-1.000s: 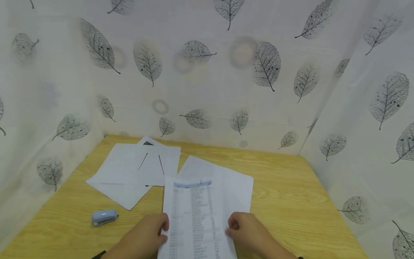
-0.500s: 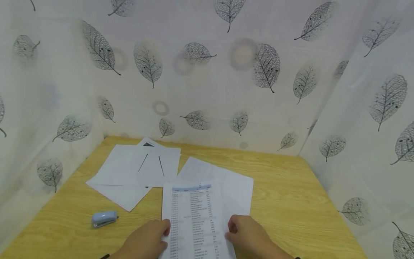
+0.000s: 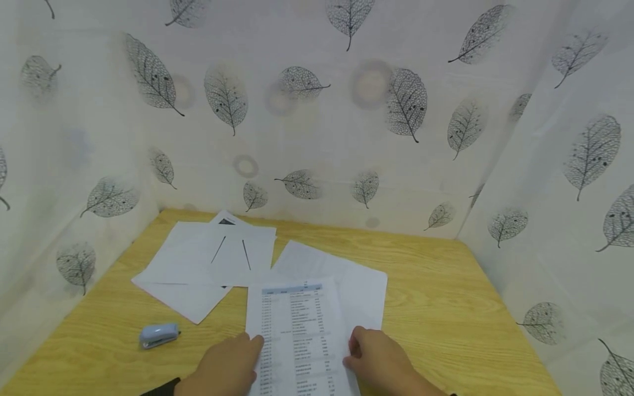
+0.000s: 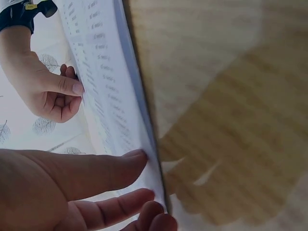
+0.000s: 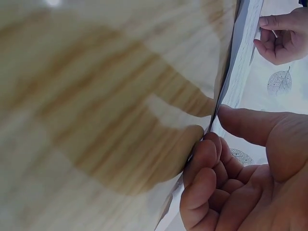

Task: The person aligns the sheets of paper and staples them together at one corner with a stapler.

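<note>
Printed sheets of paper [image 3: 297,352] with a blue-headed table lie together at the front of the table in the head view. At their left edge is my left hand [image 3: 223,366]; the left wrist view shows its thumb [image 4: 120,168] against the printed face and fingertips [image 4: 156,211] curled at the edge. My right hand [image 3: 381,357] pinches the opposite edge between thumb and bent fingers, seen closely in the right wrist view, where its thumb [image 5: 245,122] meets the rim of the paper [image 5: 236,77]. How many sheets are held cannot be told.
A light blue stapler [image 3: 159,335] lies left of my left hand. Behind the printed sheets is a blank white sheet [image 3: 364,300]. Further back left, overlapping papers [image 3: 190,253] lie on the wooden table [image 3: 436,308]. Leaf-patterned curtains [image 3: 307,132] enclose the table.
The printed sheets have shifted slightly toward me. My left fingers have moved a little further over the left edge; the right hand stays at the right edge. Stapler and other papers lie unmoved.
</note>
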The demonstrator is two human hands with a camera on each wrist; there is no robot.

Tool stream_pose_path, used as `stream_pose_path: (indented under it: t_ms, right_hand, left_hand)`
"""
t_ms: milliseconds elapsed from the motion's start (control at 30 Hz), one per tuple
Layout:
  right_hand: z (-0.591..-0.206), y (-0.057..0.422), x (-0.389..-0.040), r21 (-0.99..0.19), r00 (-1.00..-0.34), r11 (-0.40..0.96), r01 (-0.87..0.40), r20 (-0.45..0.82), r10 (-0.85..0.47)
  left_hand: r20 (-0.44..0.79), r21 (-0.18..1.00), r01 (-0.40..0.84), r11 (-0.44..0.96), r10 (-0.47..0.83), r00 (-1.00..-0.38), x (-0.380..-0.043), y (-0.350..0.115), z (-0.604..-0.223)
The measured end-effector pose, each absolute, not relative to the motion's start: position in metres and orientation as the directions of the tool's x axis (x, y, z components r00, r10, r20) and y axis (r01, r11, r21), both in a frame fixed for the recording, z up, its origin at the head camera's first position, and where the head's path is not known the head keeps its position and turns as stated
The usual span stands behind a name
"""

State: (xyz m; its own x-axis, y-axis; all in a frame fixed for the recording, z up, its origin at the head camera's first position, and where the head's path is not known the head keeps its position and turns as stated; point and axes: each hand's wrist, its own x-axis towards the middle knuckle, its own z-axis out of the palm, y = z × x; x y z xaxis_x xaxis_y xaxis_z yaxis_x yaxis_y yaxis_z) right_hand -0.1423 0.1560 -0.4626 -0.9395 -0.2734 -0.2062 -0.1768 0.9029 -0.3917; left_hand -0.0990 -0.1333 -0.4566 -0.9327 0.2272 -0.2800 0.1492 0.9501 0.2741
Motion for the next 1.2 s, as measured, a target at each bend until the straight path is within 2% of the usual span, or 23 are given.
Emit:
stream_pose_path:
  t_ms: [300, 500, 667, 933, 1200]
  right_hand:
    - [-0.452, 0.167, -0.152, -0.46, -0.938, 0.862, -0.214, -0.15, -0.313]
    - [-0.429, 0.18, -0.177, -0.501, -0.97, 0.85, -0.163, -0.076, -0.231]
    - [-0.417, 0.195, -0.216, -0.527, -0.985, 0.841, -0.123, -0.039, -0.169]
    - [-0.423, 0.216, -0.27, -0.501, -0.978, 0.846, -0.184, 0.009, -0.207]
    - [-0.452, 0.226, -0.294, -0.51, -0.975, 0.846, -0.154, -0.06, -0.214]
  left_hand:
    - [-0.26, 0.259, 0.145, 0.955, 0.214, -0.942, -0.12, -0.123, -0.43]
    - [-0.156, 0.268, 0.171, 0.948, 0.218, -0.963, -0.161, -0.111, -0.395]
    - [-0.068, 0.245, 0.186, 0.951, 0.208, -0.976, -0.208, -0.105, -0.386]
    - [-0.061, 0.263, 0.214, 0.941, 0.238, -0.969, -0.292, -0.098, -0.413]
    - [-0.137, 0.185, 0.319, 0.929, 0.346, -0.928, -0.329, -0.094, -0.44]
